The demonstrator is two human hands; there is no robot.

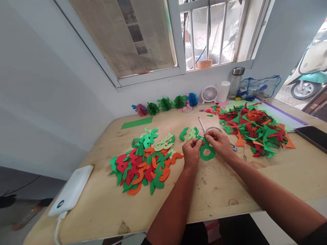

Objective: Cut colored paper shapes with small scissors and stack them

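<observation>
Fingers point(200, 143) of the left hand point(191, 153) and right hand point(220, 143) pinch, over the surface point(219, 190), with a pouch point(260, 87) and bottle point(235, 85) well behind, contents unclear, the far end of a green cutout point(202, 153), its long axis running near to far, ring end nearest.

Bare hands: 2, left hand point(191, 151), right hand point(220, 144). Green paper ring point(207, 158) in hand: 1. Large heaps of multicoloured cut paper point(255, 124): 2; pieces overlap, uncountable. Folded-paper ornaments point(166, 104): 5 (3 green, 2 blue-and-pink). Round white desk fan point(209, 93): 1. Clear glass silver-lidded bottle point(235, 85): 1. Black rectangular phone point(313, 137): 1. White rectangular power bank point(73, 189): 1.
</observation>
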